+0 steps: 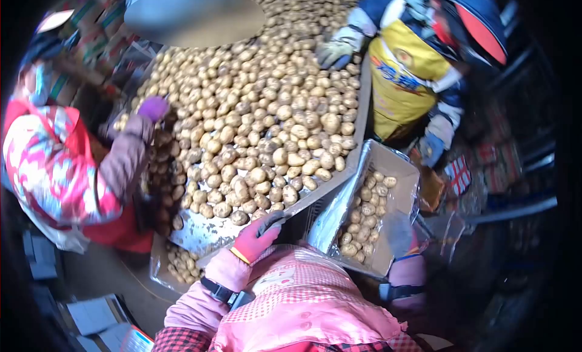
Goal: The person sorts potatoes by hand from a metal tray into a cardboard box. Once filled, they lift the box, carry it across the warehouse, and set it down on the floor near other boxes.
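My left hand, in a pink glove with a grey palm, has its fingers curled at the near rim of the sorting table. Potatoes lie heaped across that table, just beyond the hand. To the right, a carton lined with clear plastic stands tilted against the table's corner, partly filled with potatoes. My right hand, gloved and blurred, reaches over the carton's right wall, grey fingers on the inner side. Its thumb is hidden.
A co-worker in a yellow apron has a gloved hand on the potatoes. Another co-worker in a floral top works at left with a purple glove. A second carton of potatoes sits below the table; flattened boxes lie behind.
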Action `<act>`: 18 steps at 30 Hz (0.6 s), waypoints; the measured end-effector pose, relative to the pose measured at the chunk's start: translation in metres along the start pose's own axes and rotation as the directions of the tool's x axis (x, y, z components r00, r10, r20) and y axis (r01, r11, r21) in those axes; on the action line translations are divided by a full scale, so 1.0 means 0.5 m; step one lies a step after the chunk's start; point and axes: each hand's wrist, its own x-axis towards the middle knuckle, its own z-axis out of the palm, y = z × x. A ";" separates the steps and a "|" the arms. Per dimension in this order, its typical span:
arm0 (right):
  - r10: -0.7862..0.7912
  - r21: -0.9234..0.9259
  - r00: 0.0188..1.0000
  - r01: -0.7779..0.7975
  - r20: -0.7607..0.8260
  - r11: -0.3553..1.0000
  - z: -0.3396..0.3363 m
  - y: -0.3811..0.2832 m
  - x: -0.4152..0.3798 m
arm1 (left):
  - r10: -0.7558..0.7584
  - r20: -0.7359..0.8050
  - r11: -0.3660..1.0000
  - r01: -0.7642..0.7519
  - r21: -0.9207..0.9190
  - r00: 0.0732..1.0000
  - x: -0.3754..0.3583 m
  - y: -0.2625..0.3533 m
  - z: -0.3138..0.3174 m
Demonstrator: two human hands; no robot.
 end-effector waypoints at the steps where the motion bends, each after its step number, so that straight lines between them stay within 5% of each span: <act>1: 0.126 -0.164 0.992 -0.129 -0.027 0.978 0.107 -0.011 0.000 | -0.141 -0.002 0.982 0.139 -0.126 0.990 -0.018 -0.005 -0.012; 3: 0.243 -0.335 0.968 -0.251 -0.066 0.908 0.226 -0.016 0.037 | -0.087 -0.077 0.962 0.063 -0.266 0.993 -0.049 0.005 -0.031; 5: 0.235 -0.468 0.963 -0.150 0.129 0.871 0.296 -0.014 0.103 | -0.119 -0.168 0.953 0.065 -0.297 0.979 -0.083 -0.044 -0.054; 7: 0.216 -0.542 0.967 -0.112 0.133 0.833 0.349 0.033 0.172 | -0.277 -0.234 0.908 0.173 -0.382 0.932 -0.115 -0.059 -0.075; 11: 0.087 -0.651 0.948 0.140 0.305 0.746 0.447 0.148 0.255 | -0.261 -0.397 0.963 0.208 -0.173 0.880 -0.162 -0.019 -0.111; 13: -0.050 -0.768 0.801 0.589 0.597 0.253 0.515 0.164 0.296 | -0.249 -0.428 0.958 0.158 -0.238 0.869 -0.174 -0.035 -0.136; 15: 0.013 -0.814 0.814 0.581 0.581 0.015 0.610 0.145 0.308 | -0.265 -0.484 0.964 0.213 -0.159 0.834 -0.177 -0.014 -0.162; 18: 0.063 -0.397 0.459 0.823 0.886 -0.407 0.678 0.177 0.383 | -0.247 -0.539 0.968 0.226 -0.106 0.805 -0.157 0.016 -0.189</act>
